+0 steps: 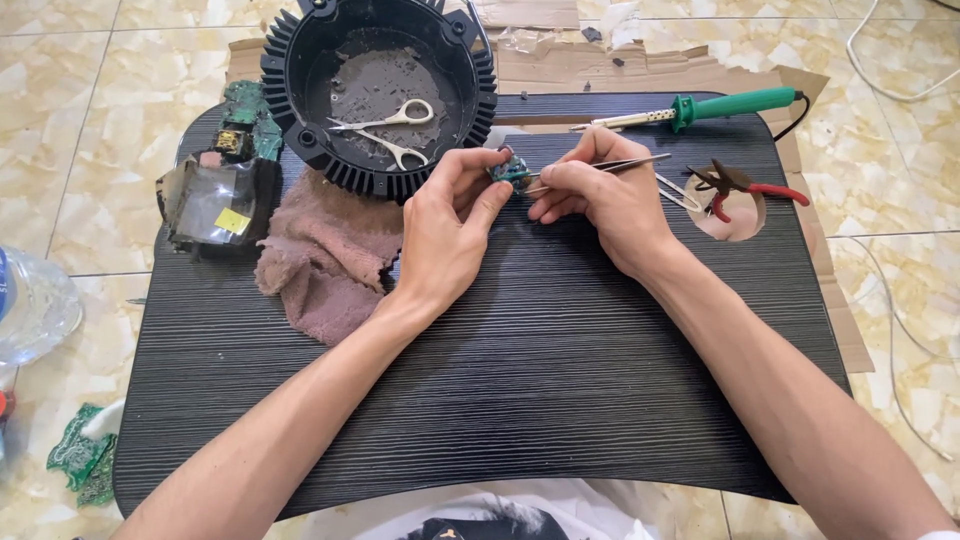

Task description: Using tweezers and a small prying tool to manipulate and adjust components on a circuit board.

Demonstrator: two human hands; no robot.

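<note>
Reaching out from the near edge of the black ribbed table (520, 400), both forearms meet just past its middle. The left hand (440, 225) pinches a small green circuit piece (512, 170) between thumb and fingertips, holding it just above the table top. The right hand (600, 195) is closed around metal tweezers (610, 166), whose tips touch that small piece. Just beside the left wrist lies a crumpled brownish cloth (320, 250), and beyond it, toward the table's left edge, a dark broken casing with a yellow patch (215, 205). Near the right edge, red-handled pliers (745, 185) lie across a round cutout in the table. At the far edge sits a big black finned round housing (380, 85) with white-handled scissors (395, 125) inside it, and to its right a green-handled soldering iron (700, 108) rests along the far edge. Cardboard (600, 65) shows on the tiled floor behind the table.
</note>
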